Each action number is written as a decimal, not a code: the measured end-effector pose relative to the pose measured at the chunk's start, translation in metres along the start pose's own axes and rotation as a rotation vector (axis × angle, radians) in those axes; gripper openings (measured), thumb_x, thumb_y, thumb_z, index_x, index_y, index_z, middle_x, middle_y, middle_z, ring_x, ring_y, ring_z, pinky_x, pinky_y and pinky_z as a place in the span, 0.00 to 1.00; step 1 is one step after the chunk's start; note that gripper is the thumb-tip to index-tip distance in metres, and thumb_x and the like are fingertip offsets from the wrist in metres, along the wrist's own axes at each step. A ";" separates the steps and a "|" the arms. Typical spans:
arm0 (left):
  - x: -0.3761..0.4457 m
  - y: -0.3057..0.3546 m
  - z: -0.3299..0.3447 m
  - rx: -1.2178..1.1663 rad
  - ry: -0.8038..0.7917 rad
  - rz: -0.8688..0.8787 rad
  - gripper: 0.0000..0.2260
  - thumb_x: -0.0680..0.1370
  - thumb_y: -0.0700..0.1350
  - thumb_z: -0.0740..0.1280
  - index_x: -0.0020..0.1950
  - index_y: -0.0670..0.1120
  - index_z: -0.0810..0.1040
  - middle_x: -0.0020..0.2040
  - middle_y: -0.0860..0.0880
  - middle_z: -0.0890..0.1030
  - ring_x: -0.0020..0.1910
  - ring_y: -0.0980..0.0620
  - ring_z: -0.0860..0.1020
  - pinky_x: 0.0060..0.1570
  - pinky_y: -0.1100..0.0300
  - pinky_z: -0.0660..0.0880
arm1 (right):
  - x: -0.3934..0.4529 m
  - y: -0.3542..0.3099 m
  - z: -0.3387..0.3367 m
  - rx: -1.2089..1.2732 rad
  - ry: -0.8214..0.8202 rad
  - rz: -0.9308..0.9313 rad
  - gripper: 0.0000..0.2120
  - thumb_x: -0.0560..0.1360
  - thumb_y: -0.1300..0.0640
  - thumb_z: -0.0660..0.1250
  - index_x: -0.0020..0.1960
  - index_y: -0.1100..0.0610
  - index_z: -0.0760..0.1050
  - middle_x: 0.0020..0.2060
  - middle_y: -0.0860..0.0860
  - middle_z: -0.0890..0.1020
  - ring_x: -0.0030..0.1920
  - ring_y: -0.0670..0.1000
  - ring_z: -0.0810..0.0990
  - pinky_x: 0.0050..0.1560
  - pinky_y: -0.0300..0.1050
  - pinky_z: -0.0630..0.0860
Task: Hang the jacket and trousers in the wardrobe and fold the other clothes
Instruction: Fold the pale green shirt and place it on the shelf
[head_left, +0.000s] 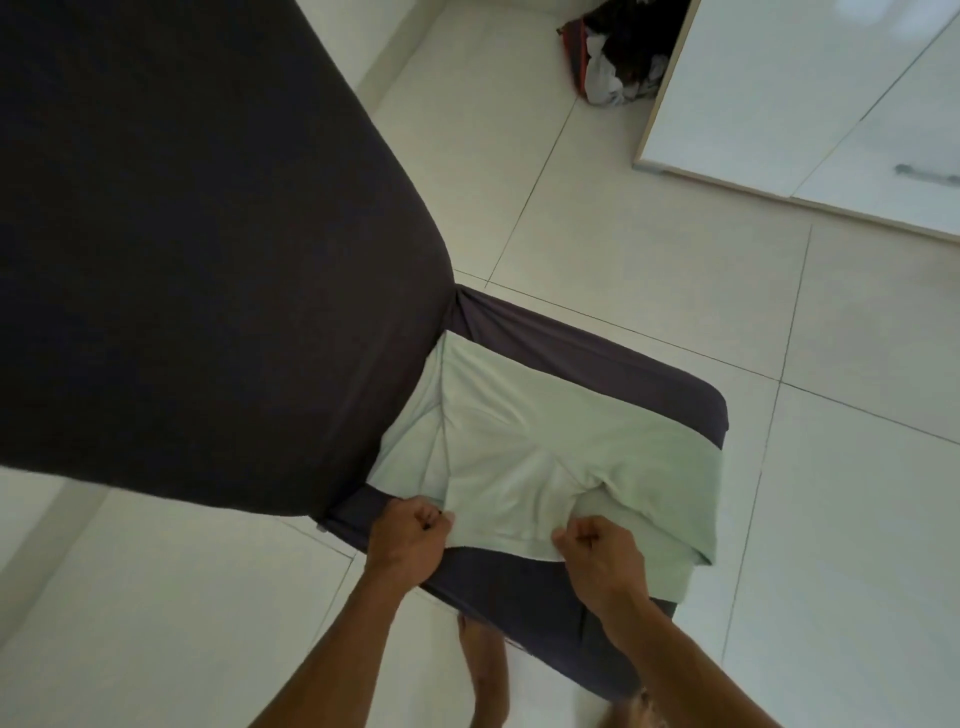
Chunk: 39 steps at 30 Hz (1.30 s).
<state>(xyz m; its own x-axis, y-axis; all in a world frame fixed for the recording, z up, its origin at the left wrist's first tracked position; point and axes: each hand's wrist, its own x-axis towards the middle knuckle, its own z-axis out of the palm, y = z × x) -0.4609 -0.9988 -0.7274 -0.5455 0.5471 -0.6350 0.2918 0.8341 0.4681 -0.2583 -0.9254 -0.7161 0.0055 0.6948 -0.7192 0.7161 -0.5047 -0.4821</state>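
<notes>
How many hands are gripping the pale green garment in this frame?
2. The left hand pinches the pale green garment at its near left edge; the right hand grips the near edge further right. Both fists are curled on the fabric.

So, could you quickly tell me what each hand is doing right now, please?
Left hand: gripping the pale green garment.
Right hand: gripping the same garment.
</notes>
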 end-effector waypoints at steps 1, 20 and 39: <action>-0.002 0.000 0.000 -0.035 -0.001 -0.018 0.19 0.77 0.46 0.70 0.29 0.47 0.68 0.30 0.52 0.74 0.32 0.55 0.73 0.37 0.60 0.69 | -0.001 -0.001 -0.001 0.019 -0.005 0.008 0.08 0.77 0.52 0.69 0.44 0.57 0.79 0.37 0.49 0.82 0.45 0.56 0.81 0.49 0.46 0.74; -0.008 0.052 -0.044 -0.344 -0.300 -0.132 0.12 0.73 0.31 0.66 0.53 0.41 0.82 0.42 0.46 0.79 0.39 0.51 0.79 0.48 0.58 0.80 | -0.007 -0.010 -0.031 0.098 -0.265 -0.223 0.22 0.66 0.74 0.72 0.52 0.51 0.80 0.34 0.52 0.81 0.33 0.50 0.77 0.34 0.35 0.73; 0.120 0.130 -0.011 0.128 0.093 0.068 0.08 0.75 0.43 0.71 0.37 0.48 0.77 0.48 0.45 0.83 0.52 0.42 0.81 0.53 0.54 0.78 | 0.099 -0.075 -0.042 -0.168 0.098 -0.108 0.06 0.75 0.51 0.67 0.41 0.52 0.75 0.41 0.49 0.82 0.44 0.54 0.80 0.46 0.49 0.77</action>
<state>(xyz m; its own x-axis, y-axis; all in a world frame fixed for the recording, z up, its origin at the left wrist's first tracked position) -0.4970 -0.8253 -0.7364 -0.5900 0.5984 -0.5420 0.4247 0.8009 0.4220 -0.2821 -0.7972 -0.7297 -0.0158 0.7911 -0.6115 0.8223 -0.3377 -0.4581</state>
